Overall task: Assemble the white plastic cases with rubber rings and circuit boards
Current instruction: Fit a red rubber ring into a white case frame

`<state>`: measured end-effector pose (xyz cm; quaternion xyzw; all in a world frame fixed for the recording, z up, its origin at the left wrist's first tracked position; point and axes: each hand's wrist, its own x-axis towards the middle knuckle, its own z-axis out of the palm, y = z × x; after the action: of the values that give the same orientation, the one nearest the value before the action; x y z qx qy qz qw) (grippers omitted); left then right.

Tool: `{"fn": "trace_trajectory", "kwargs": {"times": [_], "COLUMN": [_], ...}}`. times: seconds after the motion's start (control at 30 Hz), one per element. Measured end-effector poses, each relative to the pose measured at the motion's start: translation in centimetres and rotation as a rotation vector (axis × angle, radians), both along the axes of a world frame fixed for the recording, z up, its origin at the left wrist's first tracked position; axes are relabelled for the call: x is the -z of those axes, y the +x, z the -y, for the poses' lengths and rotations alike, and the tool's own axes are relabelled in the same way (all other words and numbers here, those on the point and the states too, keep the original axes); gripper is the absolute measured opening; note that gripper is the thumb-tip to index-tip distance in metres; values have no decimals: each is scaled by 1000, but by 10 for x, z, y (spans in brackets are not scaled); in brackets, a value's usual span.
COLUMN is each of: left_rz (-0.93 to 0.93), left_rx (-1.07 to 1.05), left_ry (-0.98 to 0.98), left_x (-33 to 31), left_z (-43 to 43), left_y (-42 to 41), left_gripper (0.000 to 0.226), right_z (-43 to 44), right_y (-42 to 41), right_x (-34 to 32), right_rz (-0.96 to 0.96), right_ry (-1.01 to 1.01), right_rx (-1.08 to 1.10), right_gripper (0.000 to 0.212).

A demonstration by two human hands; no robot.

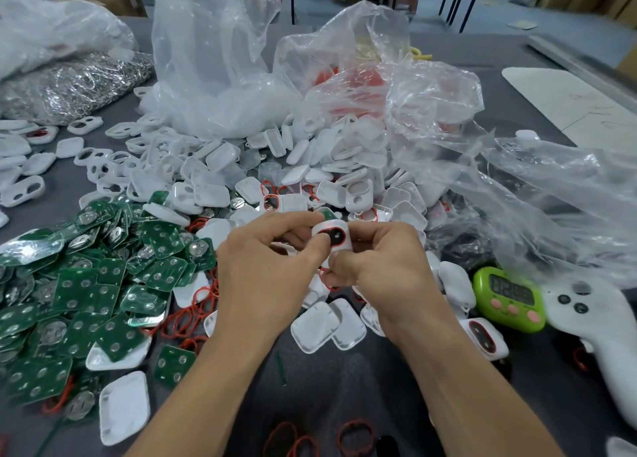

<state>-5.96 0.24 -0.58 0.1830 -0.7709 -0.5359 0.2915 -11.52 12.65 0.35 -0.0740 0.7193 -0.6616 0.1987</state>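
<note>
step: both hands, left (265, 267) and right (375, 267), pinch one case (332, 237), seating ring (327, 282); next, likely press board in.

White case (336, 237) pinched between left hand (265, 270) and right hand (382, 270): lower half hidden by fingers (344, 260). Green board (325, 214) behind case, only corner showing. Red ring (327, 286) under right hand, mostly covered. Timer (509, 299) digits unreadable. White controller (599, 336) cut by right edge. Red stuff inside plastic bag (413, 87) just blur. Loose rings (355, 436) cropped at bottom edge.
</note>
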Motion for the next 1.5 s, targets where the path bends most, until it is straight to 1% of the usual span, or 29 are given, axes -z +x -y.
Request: {"fn": "trace_trajectory", "kwargs": {"times": [0.07,0.13,0.2,0.27,0.33,0.4,0.47,0.53,0.7,0.83,1.1,1.23,1.3,1.4,1.5], "left_rz": [-5,-12,-12,-4,1,-3,15,22,53,12,0,-46,-70,-83,-77], "left_rx": [-13,-23,-17,-18,-22,-9,7,16,50,13,58,62,51,22,-9], "left_ry": [22,65,123,166,204,216,153,79,48,13,97,175,184,126,115], "left_x": [1,2,3,3,4,4,4,3,-2,-5,1,2,1,-1,-1], "left_z": [-1,1,4,6,9,11,10,5,-3,-4,-1,-1,0,1,2], "left_y": [1,-1,-2,-3,-2,-2,-1,0,6,7,4,3,3,3,3], "left_gripper": [19,25,29,23,17,19,25,29,35,32,41,44,40,31,25], "right_z": [2,3,3,2,1,0,-1,-3,-3,-2,-2,-2,-2,-3,-4], "right_y": [2,4,6,7,6,3,0,-2,-2,-2,-1,-1,-1,-2,-2], "right_x": [0,-1,-1,-1,1,0,-1,-2,-1,-3,-6,-6,-4,-2,-2], "right_rz": [-55,-211,-335,-365,-362,-376,-400,-418,-421,-419,-361,-341,-309,-268,-205], "right_ry": [22,82,138,132,78,18,-31,-64,-100,-146,-241,-255,-242,-193,-146], "right_rx": [28,11,-21,-13,50,116,157,178,188,169,147,122,108,106,80], "right_gripper": [29,23,25,28,29,32,38,39,45,43,37,37,32,24,18]}}
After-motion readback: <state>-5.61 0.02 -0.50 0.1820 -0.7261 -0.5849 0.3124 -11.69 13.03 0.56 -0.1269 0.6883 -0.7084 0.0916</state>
